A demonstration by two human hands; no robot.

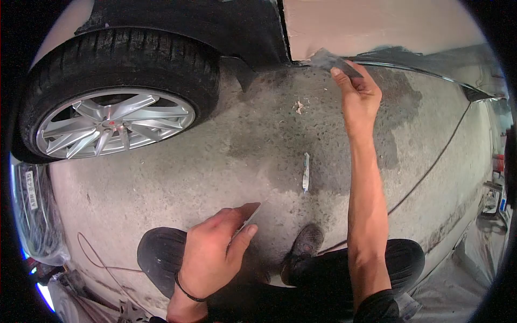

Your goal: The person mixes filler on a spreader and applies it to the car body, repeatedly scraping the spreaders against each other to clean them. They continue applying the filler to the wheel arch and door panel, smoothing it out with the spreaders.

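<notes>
My right hand is stretched forward at the lower edge of the beige car panel. It pinches a thin grey flat piece, which looks like a putty spreader, against or close to the panel's bottom corner. Motion blurs this piece, so contact is hard to judge. Low over my knees, my left hand is closed on a thin flat plate, seen nearly edge-on between thumb and fingers. A black band circles the left wrist.
A tyre with a silver alloy wheel stands at left. On the concrete floor lie a narrow white strip and pale scraps. A cable crosses at right. Plastic-wrapped goods sit at far left.
</notes>
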